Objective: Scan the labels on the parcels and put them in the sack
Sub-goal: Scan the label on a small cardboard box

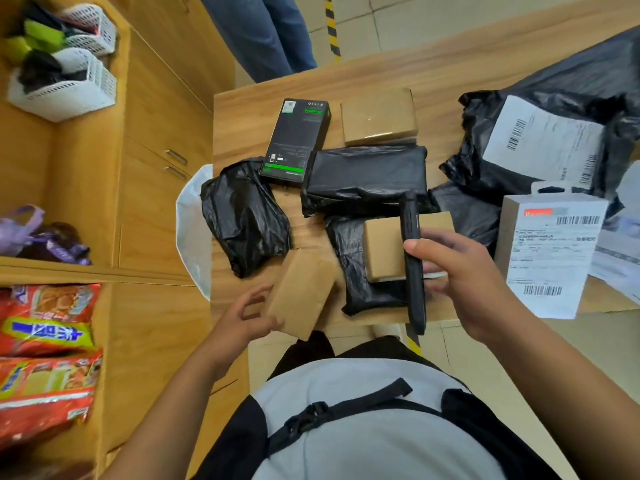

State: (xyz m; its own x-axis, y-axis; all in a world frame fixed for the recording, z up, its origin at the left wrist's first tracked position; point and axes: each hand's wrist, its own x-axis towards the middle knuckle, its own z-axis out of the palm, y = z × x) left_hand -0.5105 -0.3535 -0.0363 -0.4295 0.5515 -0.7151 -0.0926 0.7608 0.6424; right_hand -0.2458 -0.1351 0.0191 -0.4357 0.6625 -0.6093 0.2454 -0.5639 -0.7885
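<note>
My left hand (247, 315) grips a small brown cardboard parcel (303, 296) at the table's near edge, tilted up off the surface. My right hand (460, 278) holds a black handheld scanner (414, 258) upright, above another brown box (384, 247) that lies on a black plastic parcel (360, 275). Further parcels cover the wooden table (450, 77): a crumpled black bag (242, 216), a black boxed item with green print (296, 142), a wide black wrapped parcel (367, 178), a brown box (379, 116) and a white labelled box (547, 258). A white sack (192, 226) hangs at the table's left edge.
A large black bag with a white barcode label (543, 143) lies at the right. Wooden cabinets (156, 188) stand left, with white baskets (65, 88) and red snack packs (45, 344) on shelves. A person's legs in jeans (263, 32) stand beyond the table.
</note>
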